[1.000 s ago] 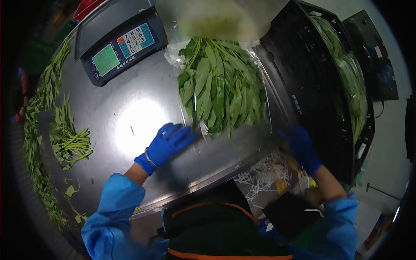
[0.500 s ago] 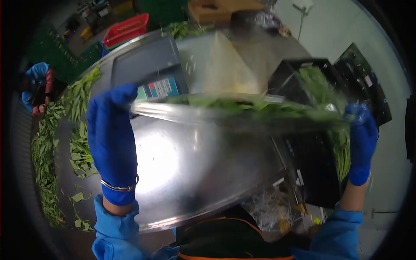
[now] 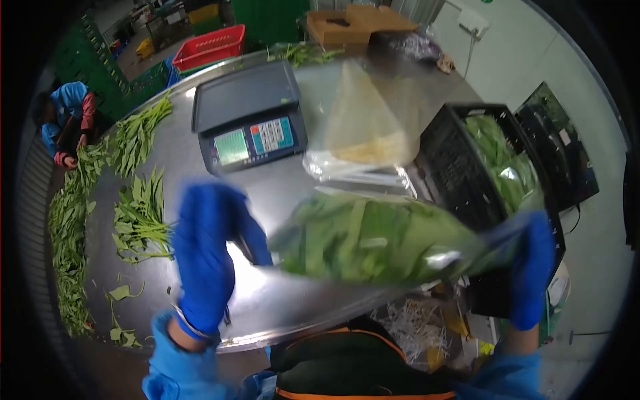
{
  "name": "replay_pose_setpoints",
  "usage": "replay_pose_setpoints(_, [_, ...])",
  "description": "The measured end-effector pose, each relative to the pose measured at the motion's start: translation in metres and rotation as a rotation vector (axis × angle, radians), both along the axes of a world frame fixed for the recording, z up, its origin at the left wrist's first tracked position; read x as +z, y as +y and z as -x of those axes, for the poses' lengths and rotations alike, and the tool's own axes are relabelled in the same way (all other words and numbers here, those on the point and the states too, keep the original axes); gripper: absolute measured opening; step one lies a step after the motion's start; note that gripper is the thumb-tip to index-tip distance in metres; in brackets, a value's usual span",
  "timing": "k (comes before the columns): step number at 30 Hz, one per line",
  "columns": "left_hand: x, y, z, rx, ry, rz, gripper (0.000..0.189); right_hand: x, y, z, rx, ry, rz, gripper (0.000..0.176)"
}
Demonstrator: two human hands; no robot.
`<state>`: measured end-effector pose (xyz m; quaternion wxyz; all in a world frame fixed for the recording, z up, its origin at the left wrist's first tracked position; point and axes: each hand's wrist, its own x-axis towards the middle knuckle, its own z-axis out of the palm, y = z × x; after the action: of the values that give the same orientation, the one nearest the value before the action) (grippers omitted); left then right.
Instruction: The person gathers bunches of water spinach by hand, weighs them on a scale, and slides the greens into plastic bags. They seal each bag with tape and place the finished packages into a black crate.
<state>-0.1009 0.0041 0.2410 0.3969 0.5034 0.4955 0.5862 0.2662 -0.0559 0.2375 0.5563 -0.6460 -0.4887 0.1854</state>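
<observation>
A clear plastic bag of leafy greens (image 3: 367, 240) is stretched sideways between my hands, above the front of the metal table, slightly blurred by motion. My left hand (image 3: 207, 250), in a blue glove with a metal bangle at the wrist, has its fingers curled down at the bag's left end. My right hand (image 3: 532, 273), also blue-gloved, is closed on the gathered plastic at the right end. Behind the bag, a digital scale (image 3: 245, 110) stands with its display lit. Clear plastic bags (image 3: 363, 133) lie flat to the right of the scale.
Loose bunches of greens (image 3: 140, 213) lie on the metal table (image 3: 177, 143) at left. A black crate (image 3: 460, 167) at right holds bagged greens (image 3: 507, 167). A co-worker (image 3: 67, 120) handles greens at far left. A red basket (image 3: 210, 48) and cardboard box (image 3: 340, 27) stand behind.
The bag has turned so its broad side faces me and hangs lower. Both hands have come down, the left one also shifting right. The scale's display is now uncovered.
</observation>
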Motion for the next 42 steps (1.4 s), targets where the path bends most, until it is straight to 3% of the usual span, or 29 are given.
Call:
replay_pose_setpoints(1, [-0.029, -0.02, 0.004, -0.098, -0.001, 0.258, 0.034, -0.039, -0.017, 0.009, 0.023, 0.234, 0.074, 0.022])
replay_pose_setpoints(2, [-0.071, -0.037, 0.009, -0.168, 0.019, 0.435, 0.031, -0.071, -0.029, 0.015, 0.162, 0.071, 0.286, 0.019])
replay_pose_setpoints(3, [-0.129, -0.053, 0.014, -0.172, 0.004, 0.553, 0.026, -0.128, -0.043, 0.028, 0.015, 0.272, 0.375, 0.017])
replay_pose_setpoints(5, [-0.242, -0.082, 0.026, -0.178, -0.033, 0.722, 0.024, -0.232, -0.072, 0.033, -0.039, 0.302, 0.682, 0.018])
replay_pose_setpoints(6, [-0.306, -0.1, 0.039, -0.224, 0.203, 0.755, 0.024, -0.253, -0.076, 0.045, -0.106, 0.282, 0.843, 0.018])
replay_pose_setpoints(7, [-0.297, -0.104, 0.033, -0.256, 0.059, 0.864, 0.019, -0.264, -0.088, 0.044, -0.12, 0.291, 0.865, 0.018])
replay_pose_setpoints(9, [-0.297, -0.109, 0.045, -0.272, 0.004, 0.619, 0.018, -0.27, -0.106, 0.032, -0.116, 0.159, 0.559, 0.019])
replay_pose_setpoints(11, [-0.266, -0.108, 0.061, -0.144, 0.461, 0.502, 0.034, -0.24, -0.125, 0.028, -0.157, 0.02, 0.474, 0.023])
replay_pose_setpoints(13, [-0.249, -0.104, 0.075, -0.308, 1.281, -0.145, 0.046, -0.222, -0.143, 0.034, -0.016, -1.036, 0.322, 0.032])
replay_pose_setpoints(14, [-0.263, -0.108, 0.082, -0.553, 1.286, -0.207, 0.056, -0.235, -0.154, 0.036, 0.199, -1.058, 0.382, 0.044])
replay_pose_setpoints(15, [-0.253, -0.109, 0.074, -0.659, 1.36, -0.327, 0.054, -0.262, -0.156, 0.038, 0.254, -0.653, 0.61, 0.048])
replay_pose_setpoints(16, [-0.256, -0.109, 0.07, -0.712, 1.337, -0.311, 0.05, -0.253, -0.143, 0.046, 0.367, -0.911, 0.385, 0.04])
replay_pose_setpoints(18, [-0.26, -0.103, 0.067, -0.696, 1.274, -0.326, 0.042, -0.255, -0.128, 0.05, 0.281, -0.767, 0.365, 0.033])
replay_pose_setpoints(19, [-0.254, -0.098, 0.066, -0.636, 1.233, -0.338, 0.037, -0.234, -0.118, 0.048, 0.301, -0.951, 0.085, 0.036])
replay_pose_setpoints(21, [-0.224, -0.085, 0.063, -0.482, 1.037, -0.292, 0.03, -0.176, -0.096, 0.043, 0.327, -0.875, -0.04, 0.034])
replay_pose_setpoints(23, [-0.199, -0.064, 0.057, -0.221, 0.508, -0.089, 0.026, -0.11, -0.057, 0.039, 0.331, -0.763, -0.09, 0.032])
replay_pose_setpoints(25, [-0.13, -0.026, 0.031, -0.094, 0.169, -0.011, 0.029, -0.038, -0.01, 0.029, 0.325, -0.567, -0.243, 0.028])
replay_pose_setpoints(27, [-0.08, 0.016, 0.011, -0.399, -0.186, 0.044, 0.044, 0.024, 0.036, 0.009, 0.182, -0.343, -0.445, 0.022])
replay_pose_setpoints(29, [-0.043, 0.039, -0.048, -0.715, -0.727, -0.018, 0.045, 0.098, 0.063, -0.011, 0.043, 0.019, -0.336, 0.019])
replay_pose_setpoints(31, [-0.041, 0.055, -0.112, -0.438, -1.049, 0.46, 0.051, 0.141, 0.092, -0.047, 0.029, 0.092, -0.458, 0.025])
replay_pose_setpoints(32, [-0.071, 0.057, -0.142, -0.9, -0.283, 0.088, 0.086, 0.159, 0.108, -0.073, -0.027, -0.007, -0.518, 0.021])
replay_pose_setpoints(33, [-0.027, 0.044, -0.188, -1.106, -0.148, 0.295, 0.096, 0.176, 0.122, -0.103, -0.083, -0.107, -0.574, 0.017])
replay_pose_setpoints(35, [-0.028, 0.049, -0.271, -1.257, -0.111, 0.237, 0.099, 0.196, 0.153, -0.177, -0.093, -0.155, -0.846, 0.017])
replay_pose_setpoints(37, [-0.024, 0.082, -0.335, -1.158, -0.147, 0.044, 0.097, 0.206, 0.171, -0.276, -0.366, -0.353, -0.718, 0.028])
replay_pose_setpoints(39, [-0.007, 0.137, -0.373, -1.107, -0.156, -0.032, 0.094, 0.189, 0.171, -0.322, -0.647, -0.048, -0.669, 0.031])
replay_pose_setpoints(40, [0.007, 0.163, -0.384, -1.013, 0.091, -0.012, 0.092, 0.158, 0.171, -0.341, -0.571, -0.029, -0.796, 0.034])
replay_pose_setpoints(41, [0.018, 0.185, -0.389, -0.909, 0.336, 0.01, 0.09, 0.125, 0.168, -0.386, -0.629, -0.027, -0.558, 0.031])
replay_pose_setpoints(42, [0.003, 0.213, -0.395, -0.903, 0.334, 0.004, 0.09, 0.083, 0.165, -0.387, -0.739, -0.271, -0.623, 0.028])
